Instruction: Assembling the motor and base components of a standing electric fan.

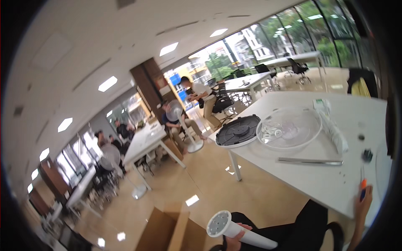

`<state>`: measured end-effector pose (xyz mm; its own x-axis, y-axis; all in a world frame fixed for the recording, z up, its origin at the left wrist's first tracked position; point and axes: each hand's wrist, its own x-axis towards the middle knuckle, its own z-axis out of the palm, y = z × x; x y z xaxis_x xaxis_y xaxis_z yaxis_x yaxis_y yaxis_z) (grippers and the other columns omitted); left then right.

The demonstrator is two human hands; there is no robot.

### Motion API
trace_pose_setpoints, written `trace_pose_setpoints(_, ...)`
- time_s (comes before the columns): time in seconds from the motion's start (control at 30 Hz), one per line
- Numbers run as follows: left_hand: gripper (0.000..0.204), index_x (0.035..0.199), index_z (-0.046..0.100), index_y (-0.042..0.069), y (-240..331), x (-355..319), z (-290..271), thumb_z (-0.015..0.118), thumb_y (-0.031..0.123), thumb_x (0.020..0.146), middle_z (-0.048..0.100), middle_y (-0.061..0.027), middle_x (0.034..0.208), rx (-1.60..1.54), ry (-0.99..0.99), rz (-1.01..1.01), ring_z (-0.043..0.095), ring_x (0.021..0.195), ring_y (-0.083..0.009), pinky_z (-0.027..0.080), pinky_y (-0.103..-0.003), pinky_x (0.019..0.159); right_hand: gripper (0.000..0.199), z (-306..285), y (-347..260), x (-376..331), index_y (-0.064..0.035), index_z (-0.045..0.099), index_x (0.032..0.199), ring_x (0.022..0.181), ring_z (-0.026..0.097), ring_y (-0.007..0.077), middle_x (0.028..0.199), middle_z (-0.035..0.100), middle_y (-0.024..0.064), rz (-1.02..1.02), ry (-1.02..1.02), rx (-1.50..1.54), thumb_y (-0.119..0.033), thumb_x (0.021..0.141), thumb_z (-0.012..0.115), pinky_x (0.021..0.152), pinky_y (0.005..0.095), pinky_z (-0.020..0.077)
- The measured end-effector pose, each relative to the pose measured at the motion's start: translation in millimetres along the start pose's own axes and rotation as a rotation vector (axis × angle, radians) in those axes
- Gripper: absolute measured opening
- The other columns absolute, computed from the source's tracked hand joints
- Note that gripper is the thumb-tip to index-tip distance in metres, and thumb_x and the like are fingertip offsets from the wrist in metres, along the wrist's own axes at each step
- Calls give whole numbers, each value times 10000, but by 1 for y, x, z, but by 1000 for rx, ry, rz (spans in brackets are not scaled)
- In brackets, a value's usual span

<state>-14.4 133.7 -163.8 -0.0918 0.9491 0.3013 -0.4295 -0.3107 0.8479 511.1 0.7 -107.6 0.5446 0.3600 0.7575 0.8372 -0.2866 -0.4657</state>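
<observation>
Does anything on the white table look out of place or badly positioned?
Yes. The round black fan base sits at the table corner, with its edge hanging past the table edge. Nothing looks spilled or broken.
</observation>
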Motion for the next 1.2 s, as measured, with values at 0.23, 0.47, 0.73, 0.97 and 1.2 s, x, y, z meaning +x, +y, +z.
trace_pose_setpoints(0.23, 442, 1139, 518, 24, -1, 38, 1, 715, 221, 796, 648, -180, 904, -225, -56, -94, 676, 799, -344, 577, -597, 784, 340, -11, -11, -2, 28, 613, 1173, 1224, 531, 443, 1235, 595, 264, 127, -33, -300, -42, 842, 650, 1058, 484, 417)
trace_pose_setpoints(0.47, 409, 1207, 494, 63, 87, 90, -50, 606, 259, 865, 571, -99, 1084, -803, -165, 37, 586, 1048, -267, 449, -477, 1017, 339, 21, -100, 3, 6, 593, 1075, 1048, 619, 349, 1103, 628, 195, -24, 128, 97, -64, 798, 775, 941, 413, 483)
trace_pose_setpoints(0.73, 331, 1097, 472, 41, 17, 106, -44, 590, 278, 899, 516, -91, 1027, -894, -87, -225, 519, 1000, -247, 460, -423, 956, 1007, 37, -210, -78, -48, 263, 1538, 1127, 629, 236, 1323, 561, 167, 344, -1032, 1292, -417, 792, 829, 905, 360, 518)
trace_pose_setpoints(0.97, 434, 1059, 487, 41, -11, 100, -9, 600, 417, 874, 550, -104, 983, -859, 58, -345, 572, 947, -257, 506, -423, 917, 1122, 52, -247, -92, -10, 283, 1532, 1335, 507, 367, 1383, 534, 252, 88, -863, 1681, -434, 709, 915, 1112, 498, 396)
trace_pose_setpoints(1.2, 616, 1116, 613, 43, -65, 102, 49, 605, 604, 862, 676, -133, 1019, -1072, -188, -885, 659, 942, -321, 540, -502, 897, 439, 27, -345, -53, -13, 544, 1148, 1096, 665, 304, 1097, 664, 171, -233, -364, 1429, -24, 775, 774, 1050, 523, 477)
